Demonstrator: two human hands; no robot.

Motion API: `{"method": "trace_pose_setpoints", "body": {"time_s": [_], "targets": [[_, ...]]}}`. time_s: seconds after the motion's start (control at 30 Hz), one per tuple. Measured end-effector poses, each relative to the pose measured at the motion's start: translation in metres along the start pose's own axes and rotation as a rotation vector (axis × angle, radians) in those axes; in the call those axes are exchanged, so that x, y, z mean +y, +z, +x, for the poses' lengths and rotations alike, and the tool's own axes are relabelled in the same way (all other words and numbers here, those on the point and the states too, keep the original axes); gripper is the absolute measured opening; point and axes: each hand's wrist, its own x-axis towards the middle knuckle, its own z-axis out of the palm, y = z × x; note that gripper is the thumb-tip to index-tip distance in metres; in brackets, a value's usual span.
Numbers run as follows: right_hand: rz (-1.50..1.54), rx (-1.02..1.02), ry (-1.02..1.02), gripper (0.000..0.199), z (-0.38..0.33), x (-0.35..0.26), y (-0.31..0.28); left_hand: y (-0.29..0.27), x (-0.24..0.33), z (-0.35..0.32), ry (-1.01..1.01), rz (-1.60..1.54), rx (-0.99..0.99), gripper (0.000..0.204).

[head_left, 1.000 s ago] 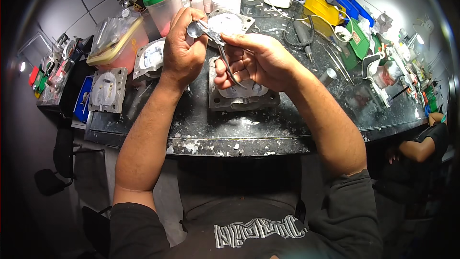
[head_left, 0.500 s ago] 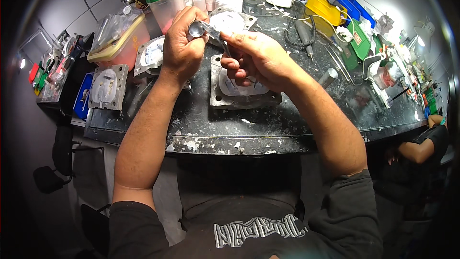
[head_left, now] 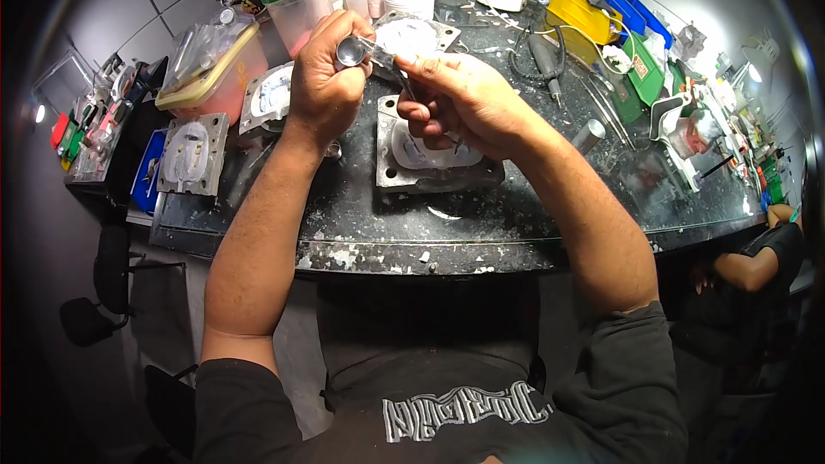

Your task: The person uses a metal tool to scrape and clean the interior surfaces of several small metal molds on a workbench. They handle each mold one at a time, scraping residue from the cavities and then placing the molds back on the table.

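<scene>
Your left hand (head_left: 326, 82) is clamped around a round metal cup (head_left: 350, 51); your right hand (head_left: 468, 94) pinches a slim tool (head_left: 403, 82) beside it; below, a metal mould (head_left: 412, 179) lies on the desk (head_left: 361, 219).

four metal moulds (head_left: 434, 161), one yellow bin (head_left: 577, 15), one green-lidded jar (head_left: 299, 10)

Yeah, this was a workshop, pretty dental-lab-looking. The dark surface (head_left: 361, 206) was spattered with white flecks (head_left: 344, 258), chunky metal moulds (head_left: 440, 179) filled with white plaster-like stuff (head_left: 408, 37) sat on it, and a corded rotary tool (head_left: 544, 60) lay near yellow and blue bins (head_left: 574, 15).
</scene>
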Motion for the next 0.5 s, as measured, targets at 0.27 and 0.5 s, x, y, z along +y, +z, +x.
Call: {"method": "trace_pose_setpoints", "body": {"time_s": [0.27,0.5], "targets": [[-0.086,0.024,-0.065,0.034,-0.001,-0.001,0.006,-0.003,-0.003,0.000,0.026,0.047,-0.029,0.024],[0.017,0.025,-0.022,0.036,-0.002,-0.005,0.004,0.008,-0.001,0.000,0.110,0.136,0.103,0.023]]}}
